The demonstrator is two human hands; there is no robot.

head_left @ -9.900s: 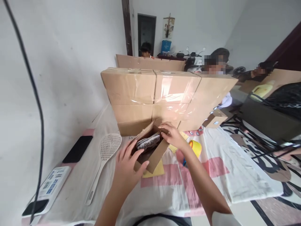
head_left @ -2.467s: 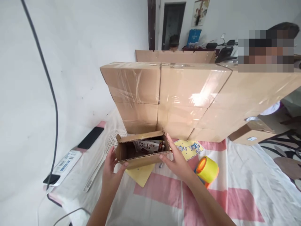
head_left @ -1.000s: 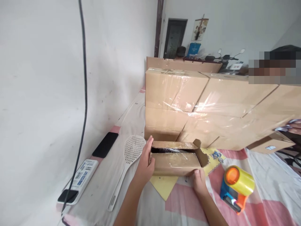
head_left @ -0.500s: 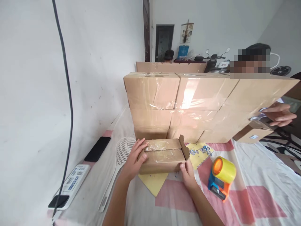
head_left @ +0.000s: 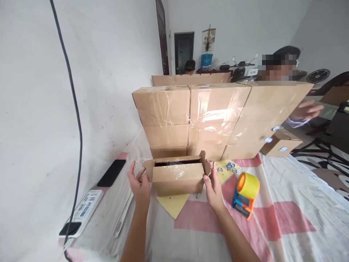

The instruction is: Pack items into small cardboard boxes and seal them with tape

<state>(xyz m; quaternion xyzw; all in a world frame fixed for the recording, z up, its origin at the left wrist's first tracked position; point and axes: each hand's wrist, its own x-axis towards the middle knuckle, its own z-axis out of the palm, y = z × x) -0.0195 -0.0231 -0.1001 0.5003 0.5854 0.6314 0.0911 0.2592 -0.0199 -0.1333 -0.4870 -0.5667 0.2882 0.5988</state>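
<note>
A small cardboard box (head_left: 177,180) sits in front of me, its top parted and dark inside, with tape on its front. Flaps stick out at both ends. My left hand (head_left: 140,185) has thumb and fingertips at the edge of the left flap (head_left: 148,171). At the other end, my right hand (head_left: 214,187) grips the right flap (head_left: 206,165), thumb in front and fingers behind. Under the box lies a yellow sheet (head_left: 174,205). A white perforated strainer (head_left: 139,168) lies partly behind my left hand.
Taped cardboard boxes (head_left: 163,109) form a wall behind. A yellow tape dispenser (head_left: 247,194) stands right, near another yellow patterned sheet (head_left: 225,173). On the left are a black phone (head_left: 112,173), a power strip (head_left: 87,207) and a cable (head_left: 73,87). Another person's hand (head_left: 307,109) is beyond the boxes.
The top of the small box has come open and its left flap now sticks out. My left hand has moved from the top to the left end; my right hand has moved up to the right flap.
</note>
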